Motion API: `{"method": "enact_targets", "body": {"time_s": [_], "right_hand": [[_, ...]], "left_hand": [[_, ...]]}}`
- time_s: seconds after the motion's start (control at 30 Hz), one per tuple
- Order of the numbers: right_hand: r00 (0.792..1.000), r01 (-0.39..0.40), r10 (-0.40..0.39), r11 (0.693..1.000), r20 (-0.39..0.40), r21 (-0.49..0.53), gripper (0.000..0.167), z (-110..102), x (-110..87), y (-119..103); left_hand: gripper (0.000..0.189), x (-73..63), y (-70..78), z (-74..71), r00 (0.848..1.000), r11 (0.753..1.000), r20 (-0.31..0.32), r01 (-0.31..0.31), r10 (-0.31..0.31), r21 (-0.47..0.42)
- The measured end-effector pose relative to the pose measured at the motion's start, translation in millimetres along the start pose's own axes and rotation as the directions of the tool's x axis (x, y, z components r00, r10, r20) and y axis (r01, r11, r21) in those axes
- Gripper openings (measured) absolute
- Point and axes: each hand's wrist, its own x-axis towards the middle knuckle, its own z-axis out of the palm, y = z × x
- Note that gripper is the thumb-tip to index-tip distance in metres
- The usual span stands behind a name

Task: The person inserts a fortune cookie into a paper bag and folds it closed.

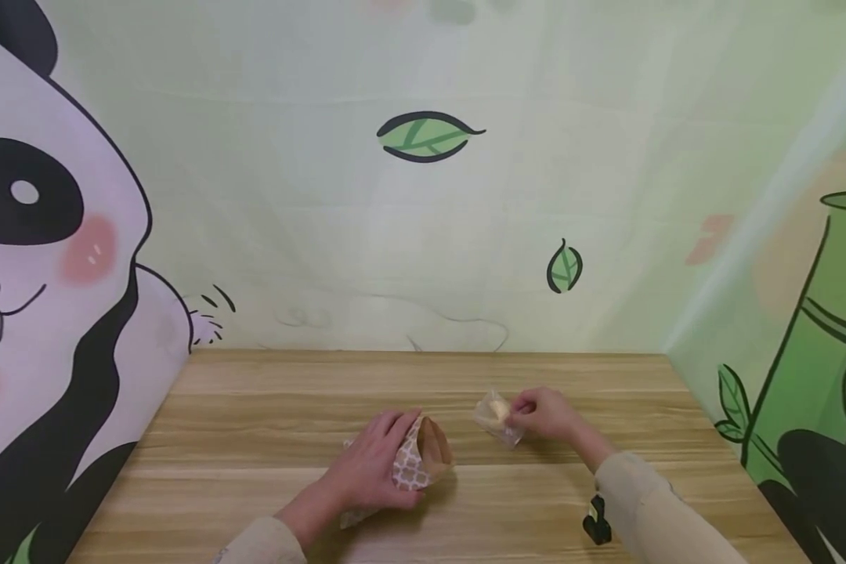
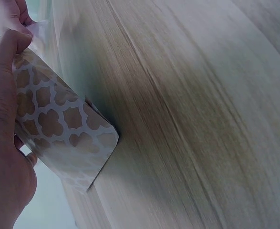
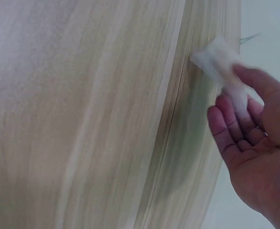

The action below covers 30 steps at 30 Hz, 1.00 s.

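One big cartoon panda [image 1: 14, 196] on the wall [image 1: 289, 196], far left. Next, over the wood-look table [image 1: 254, 415], the left hand [image 1: 374, 462], wrapped around a brown paper bag [image 1: 410, 470] with a white pattern; fingers bent over the far side, thumb on the near side. Bag tipped over, with open mouth to the right. Touching the table or just above: cannot tell. Then, near the mouth but apart, a small clear plastic packet [image 1: 492, 423] with something pale yellow inside, pinched by the right hand [image 1: 548, 413], other fingers curled in. Last, a little black thing [image 1: 597, 525] beside the right sleeve [image 1: 648, 493], and green bamboo [image 1: 793, 376] on the wall.
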Motion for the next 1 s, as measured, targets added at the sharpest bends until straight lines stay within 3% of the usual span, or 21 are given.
{"method": "enact_targets", "body": {"time_s": [0.23,0.67,0.8,1.0], "right_hand": [[0.998,0.055,-0.055,0.998,0.017,0.004,0.011,2.4,-1.8,-1.8],[0.997,-0.003,0.015,0.987,-0.074,0.158,0.012,3.1,-7.5,-10.6],[0.993,-0.018,0.053,0.956,-0.11,0.292,0.017,4.1,-10.8,-16.5],[0.984,-0.033,0.117,0.866,-0.137,0.5,0.023,8.7,-17.2,-27.6]], "left_hand": [[0.116,1.4,-1.1,1.3,1.0,1.0,-0.005,-0.006,0.006,0.017],[0.115,2.4,-2.6,1.9,1.0,1.0,-0.013,-0.015,0.015,0.016],[0.116,2.7,-3.1,3.4,1.0,1.0,-0.015,-0.014,0.014,0.018],[0.116,1.5,-3.8,5.1,1.0,1.0,-0.016,-0.003,0.003,0.012]]}}
